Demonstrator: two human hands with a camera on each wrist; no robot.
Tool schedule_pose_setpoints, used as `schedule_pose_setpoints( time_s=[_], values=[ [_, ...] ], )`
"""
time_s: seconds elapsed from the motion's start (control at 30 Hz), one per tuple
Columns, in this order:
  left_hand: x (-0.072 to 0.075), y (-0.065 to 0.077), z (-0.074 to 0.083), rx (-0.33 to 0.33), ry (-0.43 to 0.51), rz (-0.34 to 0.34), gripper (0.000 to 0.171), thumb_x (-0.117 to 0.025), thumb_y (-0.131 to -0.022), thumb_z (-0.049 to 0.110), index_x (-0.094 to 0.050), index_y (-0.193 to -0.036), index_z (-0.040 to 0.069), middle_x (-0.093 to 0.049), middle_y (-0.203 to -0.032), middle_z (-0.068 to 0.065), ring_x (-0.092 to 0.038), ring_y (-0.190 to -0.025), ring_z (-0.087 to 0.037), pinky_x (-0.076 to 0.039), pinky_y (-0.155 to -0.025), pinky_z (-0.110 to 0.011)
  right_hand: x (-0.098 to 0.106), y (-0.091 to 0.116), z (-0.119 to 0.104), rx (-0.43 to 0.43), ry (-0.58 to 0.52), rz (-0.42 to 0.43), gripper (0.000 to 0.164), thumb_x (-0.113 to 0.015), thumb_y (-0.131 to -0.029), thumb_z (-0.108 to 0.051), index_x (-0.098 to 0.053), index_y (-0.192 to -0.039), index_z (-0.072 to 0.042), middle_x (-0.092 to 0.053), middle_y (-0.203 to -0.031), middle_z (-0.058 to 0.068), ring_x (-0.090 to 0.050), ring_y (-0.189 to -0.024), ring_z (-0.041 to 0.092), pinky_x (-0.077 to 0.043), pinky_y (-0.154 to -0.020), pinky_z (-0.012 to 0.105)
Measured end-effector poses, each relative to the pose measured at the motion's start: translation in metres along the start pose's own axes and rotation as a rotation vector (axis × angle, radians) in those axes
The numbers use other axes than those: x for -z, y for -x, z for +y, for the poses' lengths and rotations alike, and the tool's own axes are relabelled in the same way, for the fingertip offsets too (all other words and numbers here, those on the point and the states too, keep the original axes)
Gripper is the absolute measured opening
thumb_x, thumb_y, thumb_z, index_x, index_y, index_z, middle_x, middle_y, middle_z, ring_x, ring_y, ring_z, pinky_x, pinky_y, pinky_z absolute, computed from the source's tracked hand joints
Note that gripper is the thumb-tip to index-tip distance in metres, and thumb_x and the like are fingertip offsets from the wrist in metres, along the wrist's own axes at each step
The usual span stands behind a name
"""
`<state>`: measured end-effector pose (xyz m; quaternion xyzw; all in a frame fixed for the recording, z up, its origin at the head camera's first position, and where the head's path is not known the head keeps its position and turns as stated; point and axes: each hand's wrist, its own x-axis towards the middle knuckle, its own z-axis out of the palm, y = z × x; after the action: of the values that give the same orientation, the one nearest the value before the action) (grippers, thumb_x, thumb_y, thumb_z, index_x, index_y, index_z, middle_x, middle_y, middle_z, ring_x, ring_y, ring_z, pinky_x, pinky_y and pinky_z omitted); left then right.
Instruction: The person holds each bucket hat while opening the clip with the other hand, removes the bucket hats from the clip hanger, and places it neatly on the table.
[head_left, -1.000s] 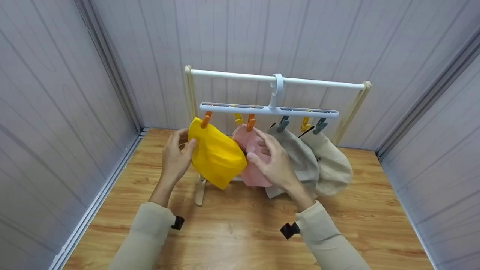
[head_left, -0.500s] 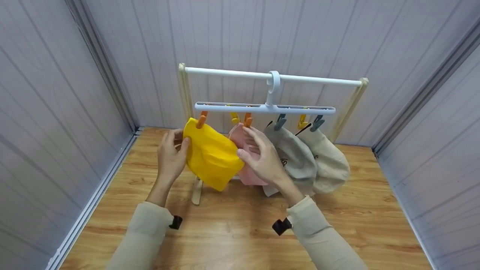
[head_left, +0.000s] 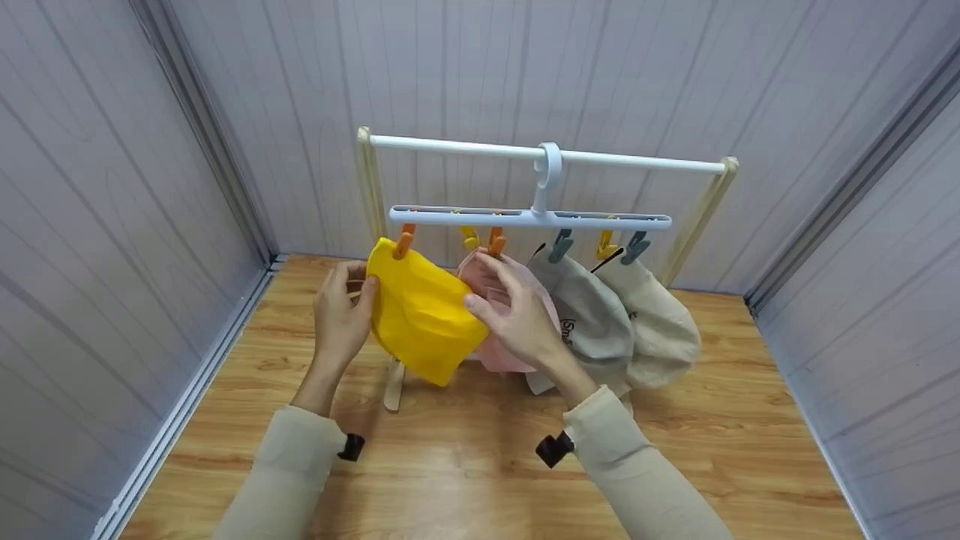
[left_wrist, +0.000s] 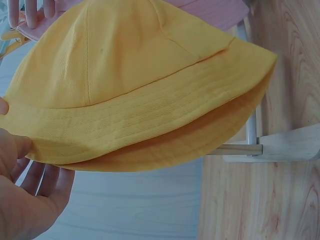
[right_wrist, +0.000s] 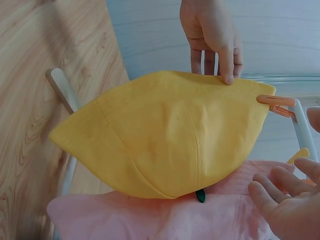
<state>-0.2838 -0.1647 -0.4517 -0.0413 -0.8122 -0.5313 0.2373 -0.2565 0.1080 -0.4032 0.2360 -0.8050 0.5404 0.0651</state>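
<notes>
A yellow bucket hat [head_left: 424, 319] hangs from an orange clip [head_left: 403, 244] at the left end of a hanger [head_left: 480, 217]. My left hand [head_left: 341, 315] pinches the hat's brim, thumb on the outer face and fingers behind, as the left wrist view also shows of the yellow hat [left_wrist: 140, 75]. My right hand [head_left: 517, 319] is in front of a pink hat [head_left: 501, 352], fingers spread and relaxed; in the head view its thumb overlaps the yellow hat's right side. In the right wrist view, the right hand [right_wrist: 287, 202] holds nothing.
A grey hat [head_left: 589, 307] and a beige hat [head_left: 652, 330] hang further right from dark clips. Yellow clips [head_left: 606, 246] hang between them. A white rail [head_left: 637, 159] on wooden posts bears the hanger. Pale walls [head_left: 97, 225] enclose the wood-grain floor [head_left: 465, 480].
My right hand has moved a little left, across the pink hat toward the yellow one. My left hand keeps its pinch on the brim. The head view has shifted slightly.
</notes>
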Motion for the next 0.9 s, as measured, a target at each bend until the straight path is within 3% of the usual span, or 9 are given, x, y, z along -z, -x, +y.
schedule_pose_setpoints(
  time_s=[0.17, 0.4, 0.67, 0.77, 0.9],
  values=[
    [0.000, 0.001, 0.001, 0.014, 0.005, -0.011, 0.022, -0.064, -0.108, 0.014, -0.065, -0.126, 0.001, -0.067, -0.119, -0.014, -0.067, -0.111, -0.025, -0.062, -0.093, -0.044, -0.002, -0.002, -0.003, 0.009, -0.042, -0.031, 0.063, -0.068, -0.106, -0.026, -0.043, -0.161, -0.008, -0.055, -0.152, 0.016, -0.055, -0.141, 0.030, -0.045, -0.119, 0.045],
    [0.000, 0.001, 0.000, 0.015, 0.013, -0.012, 0.022, -0.065, -0.107, 0.014, -0.065, -0.125, 0.003, -0.067, -0.118, -0.012, -0.066, -0.109, -0.023, -0.063, -0.092, -0.043, -0.007, -0.008, -0.007, -0.014, -0.059, -0.062, 0.062, -0.066, -0.107, -0.029, -0.043, -0.161, -0.012, -0.053, -0.157, 0.007, -0.054, -0.143, 0.027, -0.044, -0.120, 0.039],
    [0.002, 0.003, 0.000, 0.019, 0.008, -0.016, 0.021, -0.065, -0.107, 0.016, -0.065, -0.123, 0.002, -0.068, -0.116, -0.011, -0.065, -0.104, -0.021, -0.059, -0.082, -0.021, -0.019, -0.022, -0.012, -0.041, -0.098, -0.117, 0.064, -0.063, -0.108, -0.034, -0.039, -0.163, -0.013, -0.047, -0.163, 0.006, -0.049, -0.148, 0.024, -0.038, -0.124, 0.039],
    [0.002, 0.004, 0.000, 0.018, 0.010, -0.022, 0.020, -0.065, -0.107, 0.016, -0.065, -0.122, 0.003, -0.068, -0.114, -0.011, -0.065, -0.103, -0.021, -0.058, -0.080, -0.019, -0.021, -0.025, -0.014, -0.055, -0.082, -0.116, 0.064, -0.064, -0.107, -0.038, -0.040, -0.163, -0.017, -0.047, -0.164, 0.002, -0.048, -0.149, 0.018, -0.038, -0.124, 0.036],
    [0.003, 0.004, 0.000, 0.027, 0.015, -0.041, 0.019, -0.065, -0.107, 0.017, -0.066, -0.121, 0.003, -0.069, -0.113, -0.011, -0.066, -0.103, -0.021, -0.059, -0.080, -0.020, -0.024, -0.031, -0.018, -0.055, -0.082, -0.119, 0.064, -0.064, -0.107, -0.037, -0.040, -0.163, -0.015, -0.048, -0.164, 0.005, -0.048, -0.149, 0.021, -0.038, -0.124, 0.039]
  ],
)
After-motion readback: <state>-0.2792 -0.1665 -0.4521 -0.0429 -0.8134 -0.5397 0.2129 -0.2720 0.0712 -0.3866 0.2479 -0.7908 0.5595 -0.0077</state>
